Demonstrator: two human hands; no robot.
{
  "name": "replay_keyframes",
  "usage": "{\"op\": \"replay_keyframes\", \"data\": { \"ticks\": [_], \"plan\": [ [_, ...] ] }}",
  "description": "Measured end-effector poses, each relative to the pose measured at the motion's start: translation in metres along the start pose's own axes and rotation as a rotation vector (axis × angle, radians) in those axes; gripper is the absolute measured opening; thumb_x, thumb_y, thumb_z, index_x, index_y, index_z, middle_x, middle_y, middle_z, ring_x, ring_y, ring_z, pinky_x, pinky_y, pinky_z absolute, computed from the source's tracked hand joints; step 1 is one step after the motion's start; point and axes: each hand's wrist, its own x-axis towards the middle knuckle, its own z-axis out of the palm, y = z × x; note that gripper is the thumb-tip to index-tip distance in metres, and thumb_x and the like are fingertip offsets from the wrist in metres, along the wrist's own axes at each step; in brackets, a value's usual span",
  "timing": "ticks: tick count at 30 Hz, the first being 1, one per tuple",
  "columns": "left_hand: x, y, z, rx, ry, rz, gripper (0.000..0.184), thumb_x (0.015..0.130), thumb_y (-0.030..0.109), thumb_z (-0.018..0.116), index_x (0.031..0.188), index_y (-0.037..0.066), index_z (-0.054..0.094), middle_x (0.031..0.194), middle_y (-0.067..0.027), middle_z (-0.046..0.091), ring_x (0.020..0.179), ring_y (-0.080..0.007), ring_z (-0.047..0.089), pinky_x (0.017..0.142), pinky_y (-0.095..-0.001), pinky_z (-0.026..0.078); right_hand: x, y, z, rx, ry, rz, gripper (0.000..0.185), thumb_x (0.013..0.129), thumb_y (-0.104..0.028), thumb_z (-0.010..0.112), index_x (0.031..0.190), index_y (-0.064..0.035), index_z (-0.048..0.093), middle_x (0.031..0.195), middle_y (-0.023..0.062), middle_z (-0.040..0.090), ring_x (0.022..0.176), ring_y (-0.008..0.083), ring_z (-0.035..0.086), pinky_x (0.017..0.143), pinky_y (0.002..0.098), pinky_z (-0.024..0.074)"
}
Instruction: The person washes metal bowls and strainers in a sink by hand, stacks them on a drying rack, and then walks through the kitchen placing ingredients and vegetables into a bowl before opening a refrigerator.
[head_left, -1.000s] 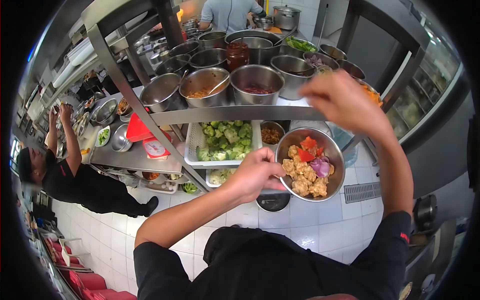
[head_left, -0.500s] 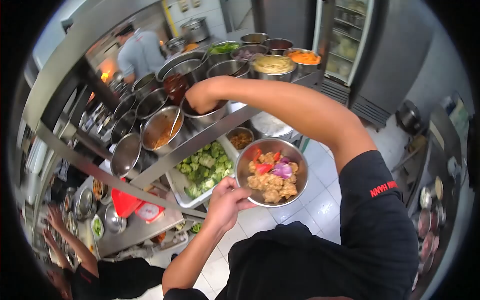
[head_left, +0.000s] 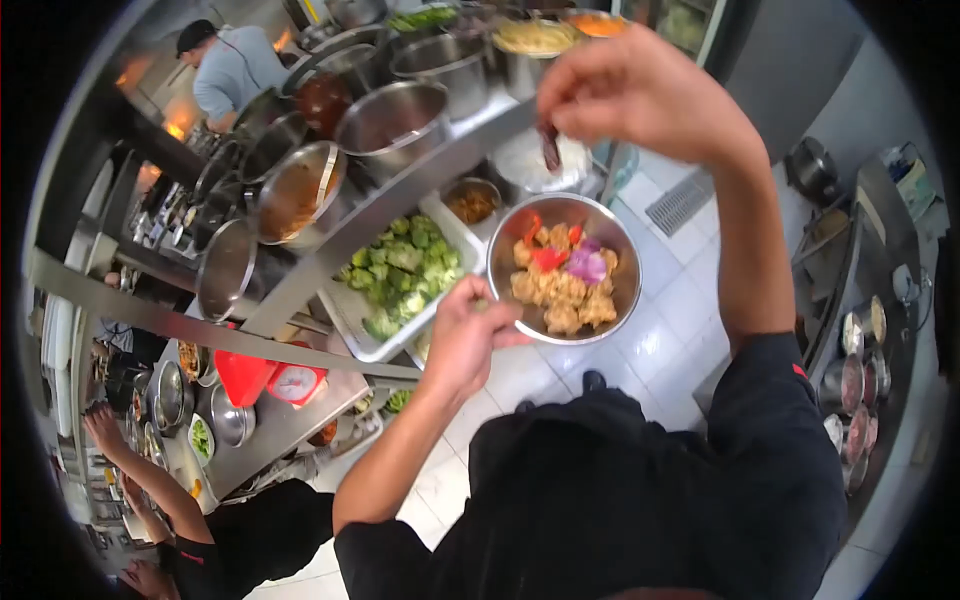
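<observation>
My left hand (head_left: 468, 335) grips a steel bowl (head_left: 625, 265) by its near left rim. Inside it lie golden fried pieces (head_left: 562, 290), red pepper pieces (head_left: 548, 260) and purple onion (head_left: 587, 262). Above the bowl's far side is my right hand (head_left: 625, 95), its fingers pinched around a dark red dried chili (head_left: 550, 150) that dangles below them. Left of that hand, a deep steel pot (head_left: 395, 125) stands on the shelf. White powder fills a round container (head_left: 545, 165) beneath the right hand.
A white tray of broccoli (head_left: 405, 265) sits left of the bowl, near a small pot of brown bits (head_left: 471, 203). A metal shelf rail (head_left: 400, 195) crosses at chest side. One co-worker (head_left: 270, 530) works lower left; another (head_left: 235, 75) stands by flames. A red scale (head_left: 295, 383) is on the counter.
My right hand has come out of the steel pot and moved right, over the bowl's far side, with a dried chili in its fingers. The left hand still holds the bowl.
</observation>
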Motion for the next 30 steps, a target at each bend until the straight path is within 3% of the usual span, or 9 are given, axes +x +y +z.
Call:
{"op": "replay_keyframes", "data": {
  "ticks": [2,3,4,6,9,12,16,22,30],
  "plan": [
    [0.018,-0.008,0.021,-0.005,-0.043,-0.022,0.016,0.071,-0.008,0.052,0.075,0.003,0.040,0.083,-0.0124,0.051,0.070,-0.0196,0.059,0.056,-0.0311,0.056,-0.046,0.022,0.009,-0.120,-0.087,0.090,0.010,0.069,0.001,0.060,0.079,0.0005,0.060,0.073,0.0065,0.060,0.067,0.0165,0.058,0.061,0.0271,0.0459],
    [0.028,-0.012,0.035,0.003,-0.052,-0.020,0.017,0.071,-0.008,0.052,0.074,0.003,0.040,0.082,-0.0120,0.051,0.069,-0.0186,0.058,0.056,-0.0306,0.056,-0.064,0.038,0.014,-0.240,-0.155,0.017,0.014,0.065,0.004,0.059,0.079,0.0000,0.060,0.075,0.0087,0.060,0.071,0.0229,0.058,0.065,0.0298,0.0458],
    [0.038,-0.016,0.052,0.002,-0.077,-0.039,0.017,0.070,-0.008,0.052,0.074,0.003,0.040,0.082,-0.0119,0.051,0.069,-0.0185,0.058,0.056,-0.0305,0.056,-0.084,0.051,0.014,-0.243,-0.104,0.034,0.013,0.063,-0.002,0.057,0.074,0.0022,0.061,0.071,0.0161,0.060,0.070,0.0295,0.058,0.069,0.0333,0.0463],
    [0.062,-0.027,0.088,-0.003,-0.138,-0.077,0.017,0.070,-0.008,0.052,0.075,0.003,0.040,0.082,-0.0118,0.051,0.068,-0.0183,0.058,0.056,-0.0303,0.056,-0.120,0.085,-0.008,-0.286,0.062,0.105,0.013,0.063,-0.002,0.057,0.075,0.0017,0.061,0.071,0.0153,0.060,0.067,0.0286,0.058,0.066,0.0329,0.0467],
    [0.103,-0.047,0.146,0.025,-0.208,-0.142,0.016,0.070,-0.008,0.052,0.075,0.002,0.040,0.081,-0.0113,0.051,0.067,-0.0189,0.058,0.056,-0.0308,0.056,-0.166,0.107,-0.072,-0.262,0.262,0.396,0.012,0.064,-0.001,0.057,0.075,0.0017,0.061,0.072,0.0150,0.060,0.066,0.0266,0.059,0.062,0.0322,0.0468],
    [0.140,-0.068,0.216,0.039,-0.288,-0.168,0.014,0.074,-0.005,0.052,0.079,0.003,0.042,0.078,-0.0085,0.052,0.066,-0.0165,0.058,0.059,-0.0307,0.056,-0.225,0.146,-0.133,-0.333,0.459,0.389,0.011,0.066,-0.001,0.057,0.076,0.0012,0.061,0.072,0.0145,0.060,0.065,0.0246,0.059,0.059,0.0317,0.0467],
    [0.199,-0.106,0.283,0.004,-0.228,-0.193,0.013,0.075,-0.005,0.051,0.079,0.004,0.042,0.077,-0.0078,0.053,0.064,-0.0161,0.057,0.058,-0.0315,0.055,-0.273,0.204,-0.207,-0.275,0.505,0.560,0.007,0.069,-0.001,0.058,0.075,0.0032,0.060,0.068,0.0117,0.059,0.062,0.0208,0.057,0.060,0.0292,0.0456],
    [0.257,-0.139,0.319,-0.080,0.000,-0.140,0.018,0.073,-0.006,0.052,0.078,0.006,0.040,0.075,-0.0094,0.054,0.065,-0.0190,0.058,0.058,-0.0338,0.054,-0.263,0.312,-0.303,-0.295,0.553,0.627,0.011,0.066,-0.004,0.059,0.073,0.0033,0.059,0.066,0.0112,0.059,0.062,0.0187,0.056,0.061,0.0294,0.0452],
    [0.353,-0.173,0.316,-0.145,0.318,-0.114,0.022,0.070,-0.008,0.050,0.078,0.008,0.039,0.072,-0.0074,0.051,0.061,-0.0183,0.056,0.057,-0.0361,0.056,-0.157,0.499,-0.386,-0.278,0.525,0.572,0.012,0.064,-0.002,0.053,0.072,0.0000,0.061,0.071,0.0138,0.062,0.069,0.0237,0.060,0.064,0.0322,0.0466]
  ]
}}
